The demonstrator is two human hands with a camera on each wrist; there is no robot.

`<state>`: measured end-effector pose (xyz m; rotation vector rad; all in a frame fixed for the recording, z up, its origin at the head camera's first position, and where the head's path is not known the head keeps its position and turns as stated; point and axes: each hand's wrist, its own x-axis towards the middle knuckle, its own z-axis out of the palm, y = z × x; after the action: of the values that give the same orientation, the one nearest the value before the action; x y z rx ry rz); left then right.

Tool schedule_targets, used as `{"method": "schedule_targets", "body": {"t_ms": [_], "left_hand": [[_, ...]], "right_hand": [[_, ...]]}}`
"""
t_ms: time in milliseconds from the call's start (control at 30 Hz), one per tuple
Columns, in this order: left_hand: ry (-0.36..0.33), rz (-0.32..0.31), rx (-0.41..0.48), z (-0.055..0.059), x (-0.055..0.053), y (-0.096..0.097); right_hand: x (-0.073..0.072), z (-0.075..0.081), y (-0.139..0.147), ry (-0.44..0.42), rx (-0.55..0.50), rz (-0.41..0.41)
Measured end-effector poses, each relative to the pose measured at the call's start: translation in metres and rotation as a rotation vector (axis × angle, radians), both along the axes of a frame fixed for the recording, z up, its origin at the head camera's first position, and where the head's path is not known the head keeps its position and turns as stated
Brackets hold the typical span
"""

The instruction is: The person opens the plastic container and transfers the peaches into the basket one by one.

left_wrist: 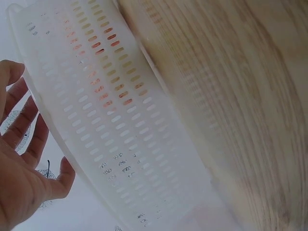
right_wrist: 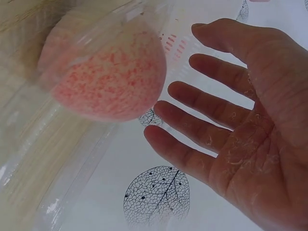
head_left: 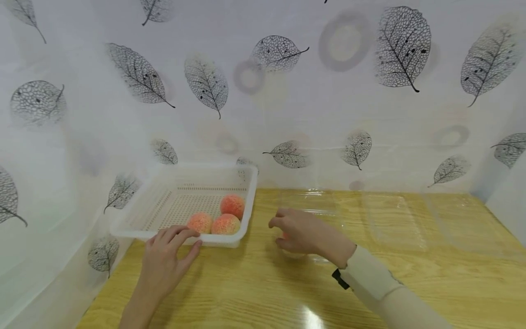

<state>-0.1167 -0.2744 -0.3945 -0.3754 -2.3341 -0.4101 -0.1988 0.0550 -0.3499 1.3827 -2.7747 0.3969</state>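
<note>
My left hand (head_left: 166,256) holds the front rim of a white perforated plastic basket (head_left: 164,234), thumb outside and fingers at the rim's top. Inside the basket's front right corner sit three peaches (head_left: 226,224), pink and yellow speckled. My right hand (head_left: 306,233) is over a clear plastic box (head_left: 316,197) to the basket's right, its fingers spread and holding nothing. Another peach (right_wrist: 113,72) lies in that box beside the right fingertips, with a gap between them in the right wrist view. In the head view, the hand hides most of this peach.
Two more clear plastic boxes (head_left: 396,221), (head_left: 472,224) stand in a row to the right on the wood-grain table (head_left: 246,292). A white leaf-printed curtain (head_left: 287,105) hangs behind and on the left. The basket's far side stands close to it.
</note>
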Motion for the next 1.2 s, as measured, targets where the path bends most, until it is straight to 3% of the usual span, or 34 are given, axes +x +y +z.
{"method": "schedule_targets", "body": {"t_ms": [433, 700, 1000, 1200], "left_hand": [[-0.013, 0.000, 0.006, 0.002, 0.000, 0.002], [-0.018, 0.005, 0.003, 0.002, 0.001, 0.003], [-0.021, 0.008, 0.010, 0.001, 0.001, 0.002], [-0.026, 0.007, 0.012, 0.001, 0.001, 0.002]], "right_hand": [[-0.002, -0.010, 0.019, 0.007, -0.023, -0.014], [-0.002, -0.014, 0.029, -0.092, 0.020, -0.064], [-0.008, -0.021, 0.039, -0.288, 0.018, -0.163], [-0.012, -0.026, 0.045, -0.325, 0.016, -0.188]]}}
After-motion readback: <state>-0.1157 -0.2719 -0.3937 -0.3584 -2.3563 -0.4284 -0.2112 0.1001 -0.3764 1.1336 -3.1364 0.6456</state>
